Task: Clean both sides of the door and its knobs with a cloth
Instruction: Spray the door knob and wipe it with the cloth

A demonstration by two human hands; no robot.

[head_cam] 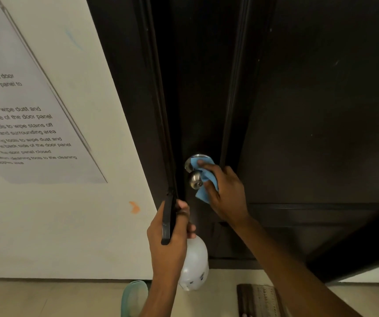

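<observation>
Head view: the dark door (298, 110) fills the centre and right of the frame, and its metal knob (195, 178) sits just below centre. The right hand (226, 193) presses a blue cloth (204, 177) around the right side of the knob and its round plate, fingers curled over the fabric. Lower centre, the left hand (168, 236) grips a white spray bottle (195, 264) together with a flat black object, likely a phone (168, 221), held near the door edge. A printed notice (24, 124) hangs on the wall at upper left.

The knob-wiping step appears to be in hand. Next calls for working the cloth round the knob's far side, then the panel.
</observation>
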